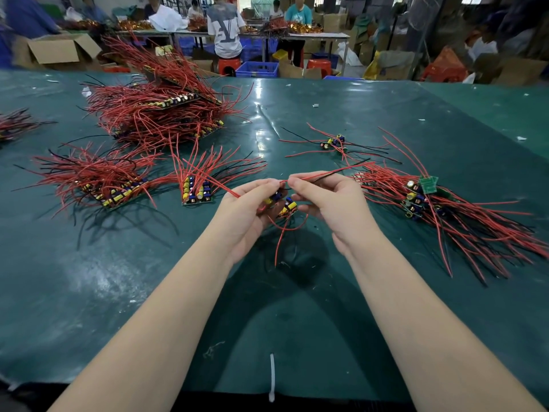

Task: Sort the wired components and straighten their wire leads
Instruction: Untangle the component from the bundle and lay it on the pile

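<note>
Hands [292, 200] pinch thin red leads [315, 173].

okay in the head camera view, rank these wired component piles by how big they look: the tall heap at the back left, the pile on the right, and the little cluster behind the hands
1. Tall heap at back left, largest.
2. Right pile: looks close in spread, but it lies nearer the camera, so its place against the heap is unsure.
3. Small cluster, clearly smallest.

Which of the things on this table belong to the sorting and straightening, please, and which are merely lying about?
Part of the job:
- wired board, held in left hand and right hand
- its red lead
- tangled pile
- stacked row

Lying about:
- white cable tie
- paper scraps
- cardboard box
- blue crate
</note>
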`<state>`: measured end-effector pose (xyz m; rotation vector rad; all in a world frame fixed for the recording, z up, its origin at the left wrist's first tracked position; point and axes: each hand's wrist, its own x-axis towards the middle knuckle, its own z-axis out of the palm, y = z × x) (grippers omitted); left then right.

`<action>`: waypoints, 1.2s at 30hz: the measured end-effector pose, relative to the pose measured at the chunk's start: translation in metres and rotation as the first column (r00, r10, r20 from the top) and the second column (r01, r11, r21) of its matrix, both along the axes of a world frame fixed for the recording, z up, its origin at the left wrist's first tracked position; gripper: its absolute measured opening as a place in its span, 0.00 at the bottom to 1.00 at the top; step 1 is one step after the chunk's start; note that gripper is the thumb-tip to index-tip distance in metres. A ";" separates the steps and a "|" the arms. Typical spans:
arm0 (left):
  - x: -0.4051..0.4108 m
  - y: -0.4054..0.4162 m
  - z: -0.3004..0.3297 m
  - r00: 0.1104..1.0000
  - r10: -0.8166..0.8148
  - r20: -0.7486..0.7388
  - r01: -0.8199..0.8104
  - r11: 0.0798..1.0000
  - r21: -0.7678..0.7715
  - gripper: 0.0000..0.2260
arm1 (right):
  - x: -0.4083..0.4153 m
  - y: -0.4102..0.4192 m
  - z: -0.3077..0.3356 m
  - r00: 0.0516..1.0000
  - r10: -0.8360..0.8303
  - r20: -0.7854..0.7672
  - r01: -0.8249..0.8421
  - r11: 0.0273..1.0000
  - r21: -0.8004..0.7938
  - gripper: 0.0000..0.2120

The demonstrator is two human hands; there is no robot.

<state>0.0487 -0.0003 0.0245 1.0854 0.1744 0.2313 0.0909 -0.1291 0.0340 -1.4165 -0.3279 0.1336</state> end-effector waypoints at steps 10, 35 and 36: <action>0.001 0.003 -0.002 0.998 -0.052 0.030 0.054 0.996 -0.076 0.06 | 0.002 0.000 -0.003 0.995 0.057 -0.078 -0.048 0.992 0.114 0.05; -0.001 0.003 -0.001 0.999 -0.029 0.030 0.030 0.998 -0.054 0.06 | 0.005 -0.005 -0.005 0.988 -0.063 0.142 0.051 0.995 0.089 0.09; -0.001 0.003 0.000 0.999 -0.031 0.029 0.033 0.998 -0.055 0.06 | 0.005 -0.005 -0.005 0.983 -0.077 0.165 0.065 0.995 0.081 0.10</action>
